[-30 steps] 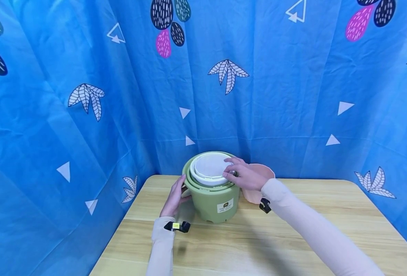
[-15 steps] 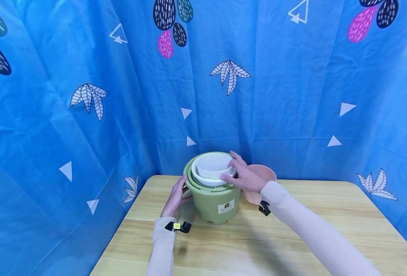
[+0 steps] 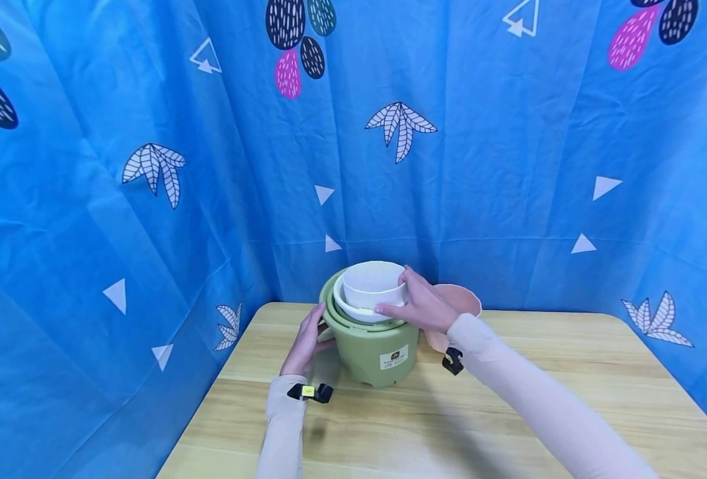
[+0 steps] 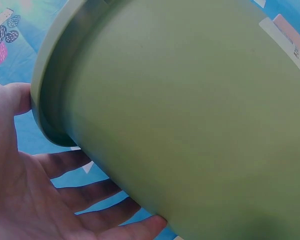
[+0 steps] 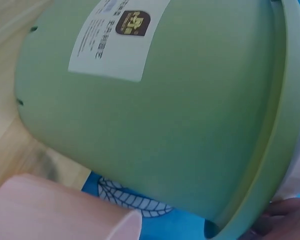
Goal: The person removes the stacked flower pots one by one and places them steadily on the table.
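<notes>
Steadiness seems why the left hand point(image 3: 305, 340) grips the green pot point(image 3: 356, 356) at its rim; the right hand point(image 3: 424, 305) pinches the inner white pot point(image 3: 370, 282) within the green pot's mouth, likely because its thin edge gives purchase. A pink pot point(image 3: 460, 299) is just right of the green pot.

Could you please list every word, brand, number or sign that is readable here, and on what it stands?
Nothing can be quoted with certainty.
White label on the green pot: small characters, too blurred.
Dark badge on that label: pale mark, unclear.
Yellow sticker on the black left-wrist device: too small.
</notes>
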`<state>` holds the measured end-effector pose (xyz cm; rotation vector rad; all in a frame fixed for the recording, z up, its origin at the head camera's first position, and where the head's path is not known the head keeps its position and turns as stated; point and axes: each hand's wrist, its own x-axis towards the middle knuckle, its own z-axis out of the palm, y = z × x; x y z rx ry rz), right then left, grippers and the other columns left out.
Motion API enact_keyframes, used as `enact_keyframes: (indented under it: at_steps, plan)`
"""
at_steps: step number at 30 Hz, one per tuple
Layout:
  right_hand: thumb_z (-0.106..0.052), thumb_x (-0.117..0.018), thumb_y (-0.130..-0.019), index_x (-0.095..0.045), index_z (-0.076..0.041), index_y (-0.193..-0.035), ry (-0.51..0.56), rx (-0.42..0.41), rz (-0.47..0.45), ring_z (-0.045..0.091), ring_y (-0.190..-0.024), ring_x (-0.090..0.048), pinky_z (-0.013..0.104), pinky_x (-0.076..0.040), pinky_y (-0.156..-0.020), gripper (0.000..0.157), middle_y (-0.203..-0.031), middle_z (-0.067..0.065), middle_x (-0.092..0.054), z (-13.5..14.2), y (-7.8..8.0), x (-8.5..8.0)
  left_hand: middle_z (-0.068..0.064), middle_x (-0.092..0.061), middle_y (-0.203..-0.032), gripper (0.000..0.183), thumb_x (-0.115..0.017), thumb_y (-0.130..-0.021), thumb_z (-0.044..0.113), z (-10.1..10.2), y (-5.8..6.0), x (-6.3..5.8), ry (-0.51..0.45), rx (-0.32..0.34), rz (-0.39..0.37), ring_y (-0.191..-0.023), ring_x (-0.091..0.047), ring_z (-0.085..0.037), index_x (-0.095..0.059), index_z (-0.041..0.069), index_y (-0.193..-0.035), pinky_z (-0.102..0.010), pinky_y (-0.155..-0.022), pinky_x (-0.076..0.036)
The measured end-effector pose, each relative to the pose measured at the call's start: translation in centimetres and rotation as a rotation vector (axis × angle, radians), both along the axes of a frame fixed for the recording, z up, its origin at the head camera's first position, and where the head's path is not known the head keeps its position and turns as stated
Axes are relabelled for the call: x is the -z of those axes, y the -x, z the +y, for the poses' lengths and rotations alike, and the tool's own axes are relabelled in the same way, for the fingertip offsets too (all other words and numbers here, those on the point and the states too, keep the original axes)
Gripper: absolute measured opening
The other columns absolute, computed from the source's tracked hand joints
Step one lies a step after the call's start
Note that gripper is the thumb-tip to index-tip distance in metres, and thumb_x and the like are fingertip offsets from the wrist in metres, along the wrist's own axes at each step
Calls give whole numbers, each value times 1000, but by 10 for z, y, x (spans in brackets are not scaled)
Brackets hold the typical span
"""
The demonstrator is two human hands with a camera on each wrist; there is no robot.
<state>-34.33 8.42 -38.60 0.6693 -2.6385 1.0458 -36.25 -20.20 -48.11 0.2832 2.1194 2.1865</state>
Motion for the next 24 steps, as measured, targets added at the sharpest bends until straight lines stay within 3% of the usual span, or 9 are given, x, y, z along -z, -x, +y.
enact_keyframes:
  at_steps: [2, 7, 14, 24]
  plan:
    - [-46, -85, -84, -47, -7, -106, 27, 6, -1, 26, -104, -59, 36, -50, -89, 59, -112, 12, -60, -2, 1, 1, -16, -35, -164, 72, -38, -106, 65, 0, 0, 0, 1, -2, -1, -154, -34, -43, -37, 17, -159, -68, -115, -41]
    - [-41, -88, -82, -44, -5, -103, 106, 35, -16, 26, -105, -54, 32, -43, -87, 60, -107, 12, -56, -7, 3, 2, -16, -37, -162, 70, -37, -106, 65, 0, 0, 0, 7, -6, -3, -153, -35, -43, -40, 16, -157, -67, -115, -42]
    - [-38, -90, -80, -43, -5, -101, 189, 77, -34, 31, -116, -53, 38, -42, -94, 61, -126, 20, -57, -10, 4, 3, -14, -36, -163, 70, -38, -105, 65, 0, 2, -1, 13, -4, -2, -153, -36, -41, -41, 17, -156, -65, -114, -44]
    - [-34, -91, -79, -42, -8, -105, 349, 80, -99, 34, -134, -51, 47, -43, -113, 61, -153, 12, -50, -13, 5, 1, -15, -36, -163, 70, -36, -106, 65, -1, 1, -1, 14, 6, 15, -153, -35, -42, -40, 17, -157, -66, -114, -43]
